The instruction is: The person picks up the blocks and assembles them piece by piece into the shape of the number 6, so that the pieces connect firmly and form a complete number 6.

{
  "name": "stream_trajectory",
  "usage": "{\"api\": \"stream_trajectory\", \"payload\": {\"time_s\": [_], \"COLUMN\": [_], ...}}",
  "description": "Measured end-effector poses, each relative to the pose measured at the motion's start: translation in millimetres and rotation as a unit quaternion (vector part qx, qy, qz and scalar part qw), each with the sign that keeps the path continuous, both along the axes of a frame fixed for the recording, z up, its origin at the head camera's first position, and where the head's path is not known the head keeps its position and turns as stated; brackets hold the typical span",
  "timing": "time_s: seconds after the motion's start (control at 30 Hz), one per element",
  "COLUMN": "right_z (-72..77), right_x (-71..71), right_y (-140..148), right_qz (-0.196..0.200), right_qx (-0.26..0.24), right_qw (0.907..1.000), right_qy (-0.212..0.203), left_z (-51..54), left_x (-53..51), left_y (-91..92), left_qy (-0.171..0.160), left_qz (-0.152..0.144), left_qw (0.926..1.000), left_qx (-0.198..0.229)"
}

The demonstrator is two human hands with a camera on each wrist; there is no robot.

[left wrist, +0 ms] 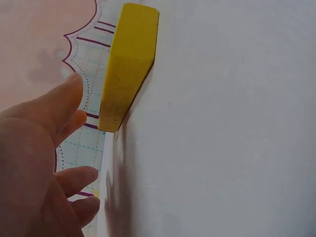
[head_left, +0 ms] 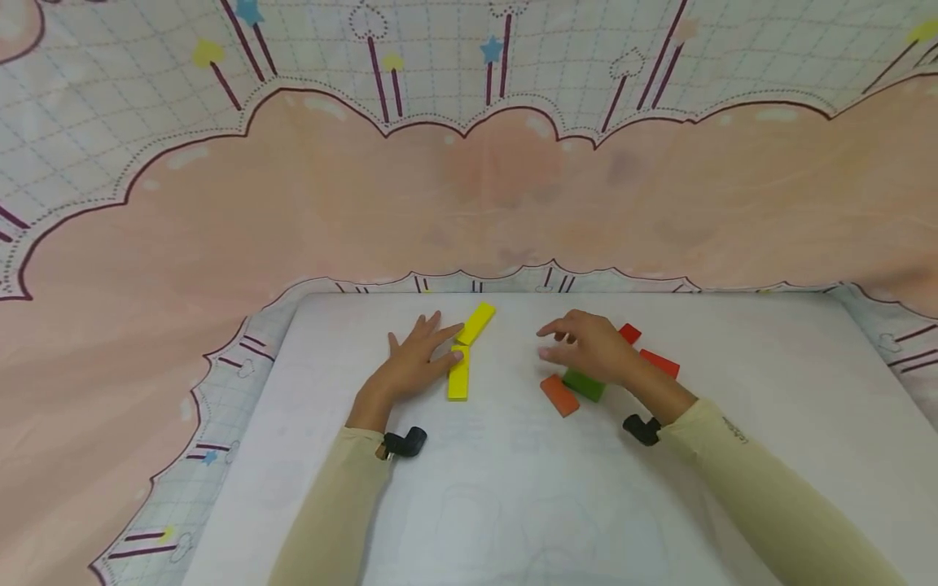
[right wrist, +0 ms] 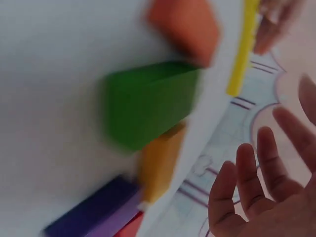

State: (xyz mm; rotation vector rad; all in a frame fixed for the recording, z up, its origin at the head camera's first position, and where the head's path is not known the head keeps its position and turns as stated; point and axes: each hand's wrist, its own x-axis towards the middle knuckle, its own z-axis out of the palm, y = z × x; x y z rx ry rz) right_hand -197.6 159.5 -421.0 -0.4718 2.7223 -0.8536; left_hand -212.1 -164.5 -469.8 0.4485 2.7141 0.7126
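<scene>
Two yellow blocks (head_left: 458, 384) stand nearly end to end on the white surface, the farther one angled to the right. My left hand (head_left: 414, 364) is spread beside them, its thumb and index fingertip at the blocks; whether they touch cannot be told. In the left wrist view one yellow block (left wrist: 129, 61) shows near the thumb. My right hand (head_left: 589, 346) hovers with loosely bent fingers and nothing in them. Near or below it lie an orange block (head_left: 559, 395), a green block (head_left: 584, 386) and a red block (head_left: 661, 363). The hand partly hides this group.
In the right wrist view an amber block (right wrist: 160, 163) and a purple block (right wrist: 94, 210) lie by the green one, somewhat blurred. A small red piece (head_left: 630, 332) lies behind the right hand. Patterned cloth (head_left: 469, 195) surrounds the white tabletop (head_left: 484, 488).
</scene>
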Motion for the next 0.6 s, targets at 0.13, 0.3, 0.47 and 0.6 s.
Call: {"api": "stream_trajectory", "payload": {"time_s": [0.13,0.3,0.47,0.6], "right_z": [-9.9,-20.4,-24.8,-28.2], "right_x": [14.9,28.5,33.7,33.7], "right_y": [14.5,23.1,25.9,25.4], "right_qz": [0.059,0.082,0.090,0.096], "right_qx": [0.074,0.116,0.125,0.144], "right_qw": [0.9952,0.9882,0.9847,0.9815], "right_qy": [0.027,0.057,0.082,0.083], "left_z": [-3.8,-6.1,-6.0,-7.3], "left_x": [-2.6,-3.8,-4.9,-4.5], "left_y": [-3.7,-8.8,-11.1,-12.0], "left_qy": [-0.023,-0.035,-0.042,-0.039], "left_qz": [-0.018,-0.035,-0.041,-0.045], "left_qw": [0.9995,0.9983,0.9977,0.9980], "left_qx": [0.014,0.030,0.035,0.023]}}
